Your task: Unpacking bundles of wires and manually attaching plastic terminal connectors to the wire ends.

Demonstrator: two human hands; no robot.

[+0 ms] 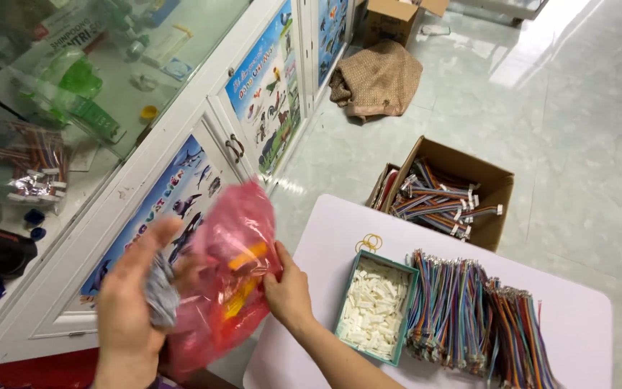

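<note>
Red plastic bag (228, 281), translucent, held up by both hands; left hand (134, 302) fingers clutching its grey bunched end; right hand (287, 288) fingers pinching its edge; white table (577, 317) alongside.

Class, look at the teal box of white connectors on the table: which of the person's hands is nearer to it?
The right hand, pinching the red plastic bag just left of the teal box. The left hand is further left, beyond the bag.

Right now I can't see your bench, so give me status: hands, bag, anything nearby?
Left hand and right hand both grip red plastic bag. Held above floor, off table. Connector tray beside right hand.
</note>
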